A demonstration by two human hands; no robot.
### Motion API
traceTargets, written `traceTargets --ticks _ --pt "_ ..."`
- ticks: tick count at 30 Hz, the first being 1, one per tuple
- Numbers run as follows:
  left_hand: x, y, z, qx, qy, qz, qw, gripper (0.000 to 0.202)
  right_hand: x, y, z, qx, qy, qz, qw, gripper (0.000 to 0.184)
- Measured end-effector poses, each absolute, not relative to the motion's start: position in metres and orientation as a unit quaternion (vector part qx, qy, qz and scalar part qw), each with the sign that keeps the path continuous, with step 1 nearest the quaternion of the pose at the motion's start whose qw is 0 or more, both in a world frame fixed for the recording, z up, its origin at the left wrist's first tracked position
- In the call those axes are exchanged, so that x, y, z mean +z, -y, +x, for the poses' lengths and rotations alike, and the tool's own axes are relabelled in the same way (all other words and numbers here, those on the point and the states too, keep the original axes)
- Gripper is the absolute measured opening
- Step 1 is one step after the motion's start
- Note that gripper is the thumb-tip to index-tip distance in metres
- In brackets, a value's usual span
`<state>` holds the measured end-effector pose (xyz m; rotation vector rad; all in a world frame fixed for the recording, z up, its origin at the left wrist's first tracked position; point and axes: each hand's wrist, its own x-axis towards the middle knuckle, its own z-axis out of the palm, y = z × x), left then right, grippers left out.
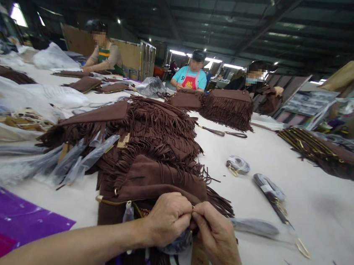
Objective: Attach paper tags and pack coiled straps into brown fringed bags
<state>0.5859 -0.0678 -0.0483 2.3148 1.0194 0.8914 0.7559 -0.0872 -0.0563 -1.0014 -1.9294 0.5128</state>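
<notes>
A dark brown fringed bag lies in front of me with its brass zipper undone along the near edge. At the bag's right end, my left hand and my right hand meet fingertip to fingertip, both closed in a pinch. What they pinch is small and mostly hidden by the fingers. Clear plastic wrap covers the zipper pull. Below the hands, grey plastic-wrapped stuffing shows at the bag's opening, and a brown card tag hangs under my right hand.
More fringed bags are piled just behind. Plastic-wrapped straps lie to the right and wrapped strips to the left, near a purple plastic sheet. Several co-workers, including a person in a red apron, are across the table.
</notes>
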Motion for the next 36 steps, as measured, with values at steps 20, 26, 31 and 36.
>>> traceTargets --ticks 20,26,31,36 --pt "-0.013 0.087 0.481 0.030 -0.423 0.902 -0.074 0.015 -0.085 0.137 0.740 -0.251 0.888 -0.361 0.136 0.045" --pt "0.007 0.074 0.482 0.115 -0.445 0.888 -0.025 0.014 -0.060 0.146 0.732 -0.223 0.868 -0.398 0.195 0.033" --pt "0.018 0.079 0.488 0.132 -0.412 0.901 -0.027 0.014 -0.044 0.127 0.699 -0.206 0.858 -0.443 0.160 0.021" --pt "0.012 0.078 0.487 0.152 -0.419 0.894 0.034 0.015 -0.065 0.089 0.668 -0.178 0.822 -0.502 0.203 0.035"
